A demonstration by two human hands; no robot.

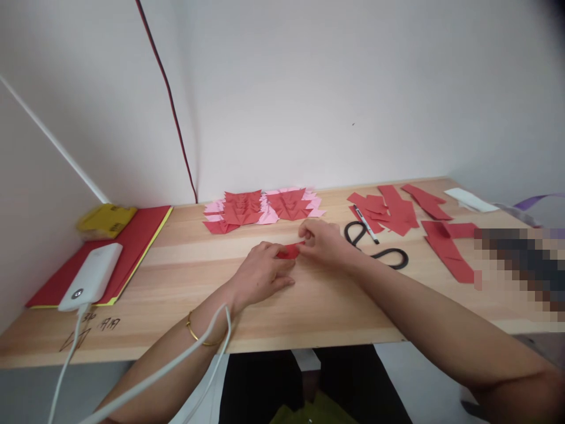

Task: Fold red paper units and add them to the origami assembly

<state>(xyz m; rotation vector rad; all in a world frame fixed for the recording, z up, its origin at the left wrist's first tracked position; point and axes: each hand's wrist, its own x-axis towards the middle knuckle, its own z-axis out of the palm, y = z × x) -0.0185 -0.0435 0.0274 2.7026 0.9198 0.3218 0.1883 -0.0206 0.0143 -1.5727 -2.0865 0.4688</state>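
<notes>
A small folded red paper piece lies on the wooden table between my two hands. My left hand rests on the table with its fingers pressing the paper's left part. From the right, my right hand pinches the paper's right end with curled fingers. Behind the hands lies a row of folded red and pink paper shapes.
Black scissors and a pen lie right of my hands, among several red paper strips. At the left, a white power bank with a cable sits on red sheets, near a yellow packet. A wall stands behind.
</notes>
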